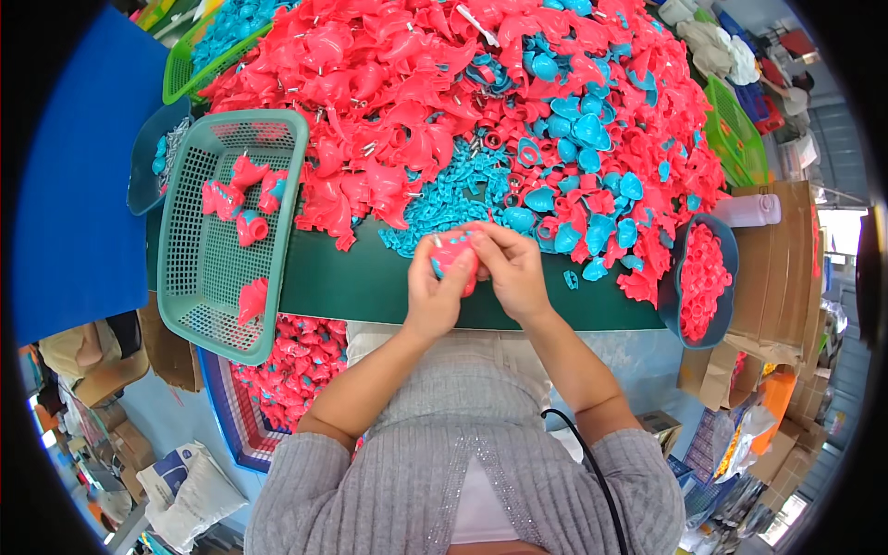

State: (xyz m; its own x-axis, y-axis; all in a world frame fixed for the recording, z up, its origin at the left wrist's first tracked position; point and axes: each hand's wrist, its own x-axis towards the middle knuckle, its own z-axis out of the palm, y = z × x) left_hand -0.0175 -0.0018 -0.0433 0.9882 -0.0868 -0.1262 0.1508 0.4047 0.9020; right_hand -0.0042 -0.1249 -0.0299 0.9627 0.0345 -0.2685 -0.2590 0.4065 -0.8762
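My left hand is closed around a pink plastic toy piece with small blue parts on it, just over the table's near edge. Fingers of my right hand pinch at the same piece from its right side; whether they hold a separate small part is hidden. Beyond my hands lies a heap of small blue plastic parts. Behind it rises a big pile of pink shell pieces, with blue oval pieces mixed in on the right.
A green mesh basket with several pink-and-blue pieces stands at the left. Next to it is a dark tub of metal bits. At the right, a blue-grey tub holds small pink parts. Below the table, a crate contains more pink pieces.
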